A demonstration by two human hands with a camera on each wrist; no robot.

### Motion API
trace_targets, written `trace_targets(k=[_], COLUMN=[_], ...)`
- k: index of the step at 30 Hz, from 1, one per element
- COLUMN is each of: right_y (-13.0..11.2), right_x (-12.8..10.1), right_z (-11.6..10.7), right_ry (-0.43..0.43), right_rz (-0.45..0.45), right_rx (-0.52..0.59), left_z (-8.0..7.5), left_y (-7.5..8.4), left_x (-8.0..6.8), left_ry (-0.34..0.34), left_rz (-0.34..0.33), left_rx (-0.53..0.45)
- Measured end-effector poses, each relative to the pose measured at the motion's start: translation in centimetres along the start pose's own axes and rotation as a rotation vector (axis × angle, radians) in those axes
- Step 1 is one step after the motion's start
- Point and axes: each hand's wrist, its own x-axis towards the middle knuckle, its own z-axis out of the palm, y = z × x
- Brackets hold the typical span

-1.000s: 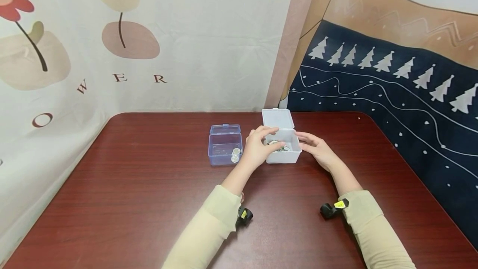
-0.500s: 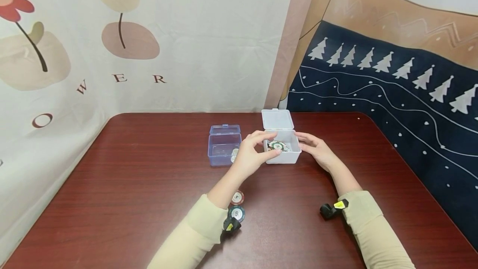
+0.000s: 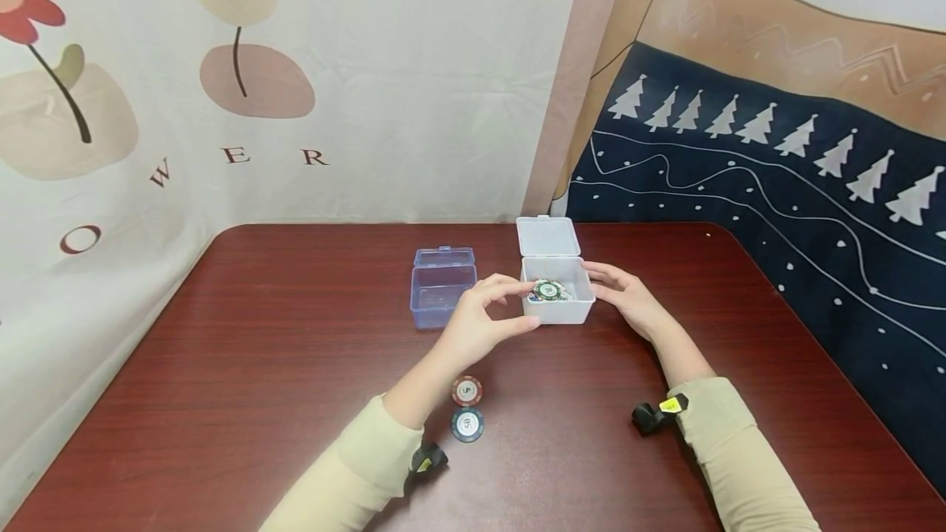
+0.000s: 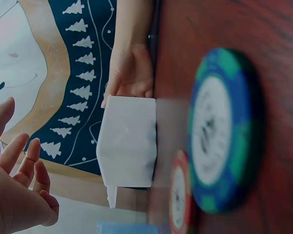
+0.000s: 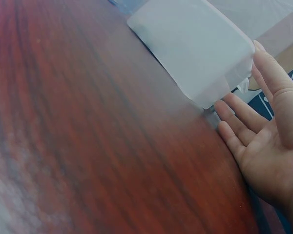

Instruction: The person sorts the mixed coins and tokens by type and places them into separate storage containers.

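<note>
My left hand (image 3: 473,323) is beside the left front corner of the white plastic box (image 3: 557,313), thumb and fingers spread apart with nothing between them. Inside that box lies a green-and-white poker chip (image 3: 548,291) on top of others; its lid (image 3: 548,236) stands open at the back. Straight fingers of my right hand (image 3: 628,295) rest against the box's right side, as the right wrist view also shows. Nearer to me, a red-rimmed poker chip (image 3: 467,391) and a blue-and-green one (image 3: 468,424) lie flat on the table, almost touching.
Left of the white box stands a translucent blue box (image 3: 436,314), lid up, its right part hidden behind my left hand. The dark red table (image 3: 296,401) ends at the back against a printed white cloth (image 3: 414,105) and a navy one with trees (image 3: 739,187).
My left hand has drawn out of the white box, left and toward me, with its fingers spread. This uncovers the chips inside and the two table chips. The right hand stays put.
</note>
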Motion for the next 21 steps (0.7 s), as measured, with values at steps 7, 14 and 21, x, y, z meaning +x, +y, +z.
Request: trace_targets(k=[7, 14, 21], right_y=[-1.4, -1.5, 0.5], right_x=[-0.6, -0.6, 0.1], right_z=[0.3, 0.4, -0.1], right_ry=[-0.014, -0.016, -0.005], right_rz=[0.006, -0.003, -0.021], right_rx=[0.008, 0.022, 0.0], left_z=[-0.9, -1.5, -2.3], left_y=[1.2, -0.9, -2.4], left_x=[-1.2, -1.9, -2.5], left_ry=[-0.035, -0.099, -0.175], left_rz=[0.0, -0.048, -0.007], left_rx=[0.015, 0.026, 0.019])
